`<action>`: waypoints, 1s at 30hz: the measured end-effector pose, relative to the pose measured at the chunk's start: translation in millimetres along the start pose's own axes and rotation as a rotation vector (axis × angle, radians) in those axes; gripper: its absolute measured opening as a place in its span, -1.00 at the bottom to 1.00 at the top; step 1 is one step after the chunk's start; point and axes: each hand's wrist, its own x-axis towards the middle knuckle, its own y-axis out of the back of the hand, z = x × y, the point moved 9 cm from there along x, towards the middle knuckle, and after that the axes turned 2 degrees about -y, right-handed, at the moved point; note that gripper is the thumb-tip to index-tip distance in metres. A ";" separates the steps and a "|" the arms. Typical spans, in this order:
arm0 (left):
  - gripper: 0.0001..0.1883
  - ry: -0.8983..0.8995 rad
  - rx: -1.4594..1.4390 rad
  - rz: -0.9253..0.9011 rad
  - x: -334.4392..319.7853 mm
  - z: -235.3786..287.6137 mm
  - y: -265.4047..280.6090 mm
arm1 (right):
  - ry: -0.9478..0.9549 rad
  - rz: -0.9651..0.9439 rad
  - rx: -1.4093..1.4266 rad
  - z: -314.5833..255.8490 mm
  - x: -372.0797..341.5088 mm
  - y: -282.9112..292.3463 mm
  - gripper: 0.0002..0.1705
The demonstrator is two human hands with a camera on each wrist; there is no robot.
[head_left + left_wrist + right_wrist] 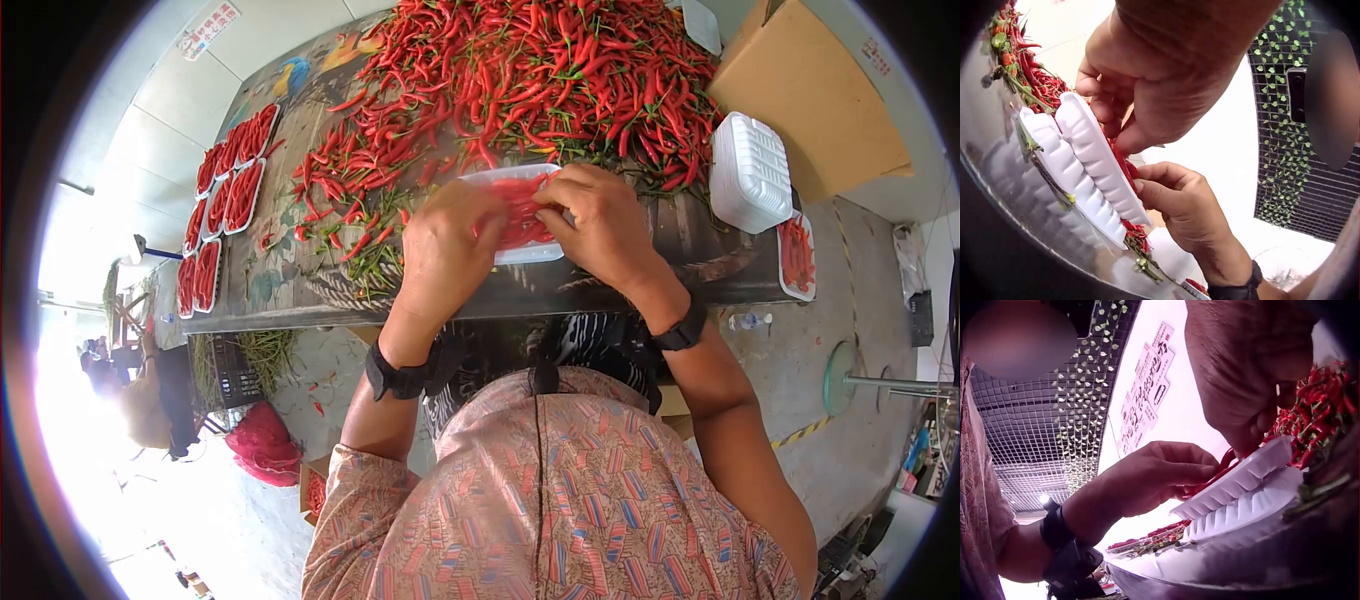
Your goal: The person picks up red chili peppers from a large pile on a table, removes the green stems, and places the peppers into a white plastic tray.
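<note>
Both hands are busy at one tray. The left hand [445,245] is smeared by blur in the head view, but the right wrist cam shows its thumb and fingers pinching red chilies [522,222] at one end of the load. The right hand [603,222] has its thumb and index finger pinched on chilies at the other end. The hands are apart from each other, with the load between them.

Those chilies sit in a white plastic tray [535,256] near the front edge of the table [262,308]. From the left wrist view, it's tilted on top of a second white tray [1075,181]. Black straps [685,332] on both wrists, btw.

Just beyond the tray is a massive heap of loose chilies [560,70], with green stems [375,272] scattered on its left side. Over to the left, a bunch of filled trays [243,195] sit in rows. On the right there's a stack of upside-down trays [745,180], one more filled tray [798,258] and a cardboard box [825,95].

Down on the floor to the left: a black crate [235,378] and a red bundle [263,445].
</note>
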 end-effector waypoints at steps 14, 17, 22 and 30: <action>-0.95 -0.013 -0.007 0.005 3.3 0.6 -4.7 | -0.022 -0.022 0.060 5.0 0.0 -1.0 -0.83; -0.96 -0.015 0.003 0.007 3.5 1.6 -5.1 | -0.059 -0.033 0.066 9.7 -1.4 -1.1 -0.82; -0.97 -0.027 0.011 0.003 4.3 -0.3 -7.9 | -0.047 -0.024 0.034 7.9 0.4 1.5 -0.84; -0.97 -0.023 0.064 -0.017 7.4 1.0 -10.7 | -0.055 -0.039 0.020 10.6 1.4 1.1 -0.86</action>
